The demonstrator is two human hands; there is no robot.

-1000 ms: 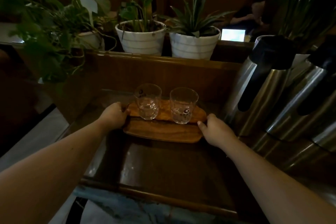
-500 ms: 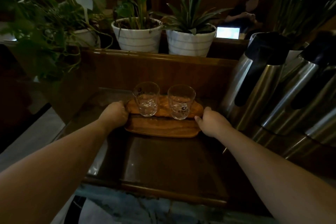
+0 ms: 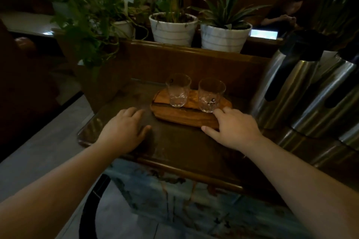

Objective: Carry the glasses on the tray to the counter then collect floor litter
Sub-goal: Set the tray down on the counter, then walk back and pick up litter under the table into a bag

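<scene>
Both of my hands were low over the dark counter (image 3: 174, 147). My left hand (image 3: 124, 132) lay palm down on the bare wood, fingers loosely spread and holding nothing, just left of the tray (image 3: 186, 117) and not touching it. My right hand (image 3: 233, 130) was open too, with its fingers (image 3: 221, 112) resting on the tray's near right corner and my thumb stretched along the near edge; nothing was gripped in it.

The tray was a wooden board lying flat on the counter. Two clear glasses stood upright on it side by side, apart from each other. The left glass (image 3: 178, 90) looked empty, and so did the right glass (image 3: 211, 96), which stood right beside my fingertips; I could not tell whether they touched it.

To the right of the tray, steel flasks (image 3: 303, 93) with black handles stood on the counter. Behind the tray rose a wooden wall (image 3: 194, 62), and on its ledge sat white ribbed pots (image 3: 172, 29), each holding a green plant: one broad-leaved, the other (image 3: 224, 38) with long pointed leaves. A trailing plant (image 3: 85, 25) hung over on the left. Farther back, in the dim light, a person (image 3: 285, 15) sat near a lit screen (image 3: 264, 33).
</scene>
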